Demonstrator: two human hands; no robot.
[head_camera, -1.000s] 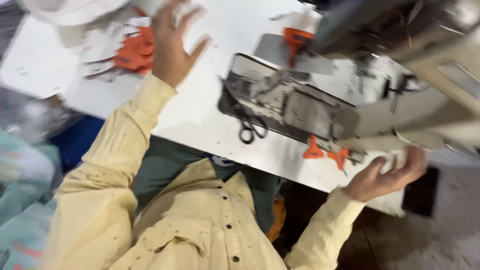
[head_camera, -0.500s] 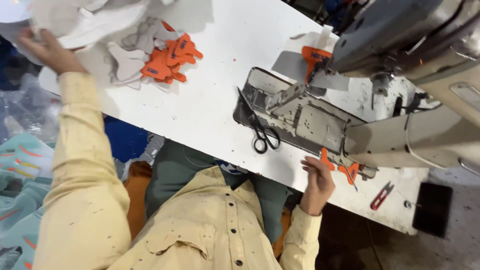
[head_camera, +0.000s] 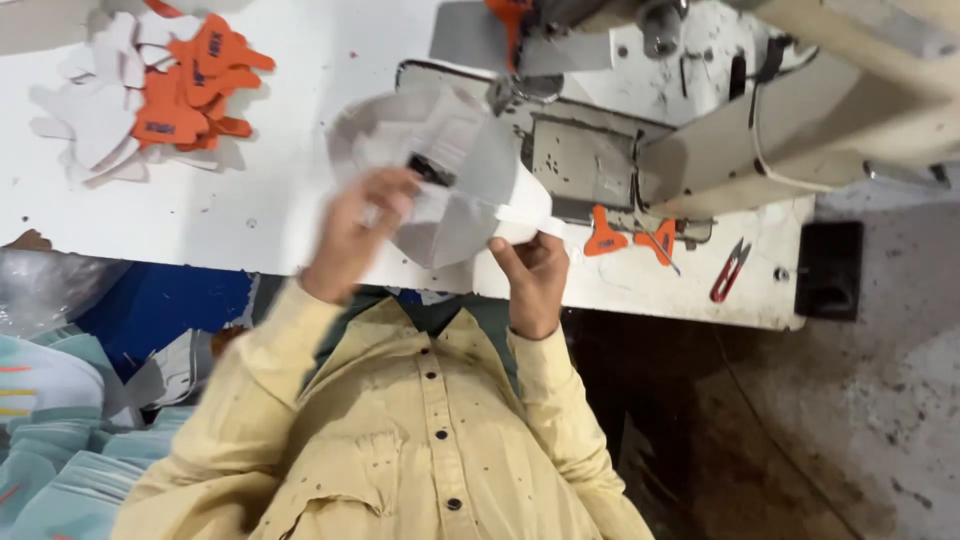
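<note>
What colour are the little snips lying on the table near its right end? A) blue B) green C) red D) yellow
C: the small snips on the white table, right of the sewing machine, have red handles.

White cloth piece (head_camera: 440, 170) looks soft, matt, w/ a dark patch. Worktop (head_camera: 300, 150) is smooth white laminate, scuffed; sewing machine (head_camera: 760, 130) has painted metal, worn, plus a dull grey metal plate (head_camera: 585, 160). Orange cut pieces (head_camera: 190, 85) look flat, matt, felt-like.

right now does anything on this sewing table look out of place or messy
Mostly no. The orange and white cut pieces lie in a loose, untidy heap at the table's far left, and red thread snips sit near the table's right edge.
</note>
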